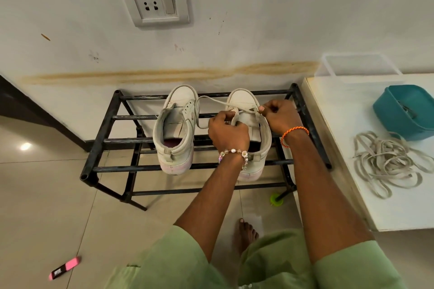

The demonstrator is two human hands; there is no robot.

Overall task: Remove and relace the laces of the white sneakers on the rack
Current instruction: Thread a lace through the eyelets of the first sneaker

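Both hands pinching lace point(212, 101), left hand point(226, 132), right hand point(280, 116), right sneaker point(244, 101) half hidden

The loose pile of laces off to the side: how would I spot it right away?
Find the white table to the right of the black shoe rack. On it, nearer the person than the teal box, lies the tangled heap of flat off-white laces. Unlike the lace at the sneakers, no hand touches it.

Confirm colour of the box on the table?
Teal box, on the white table; head view, the only one.
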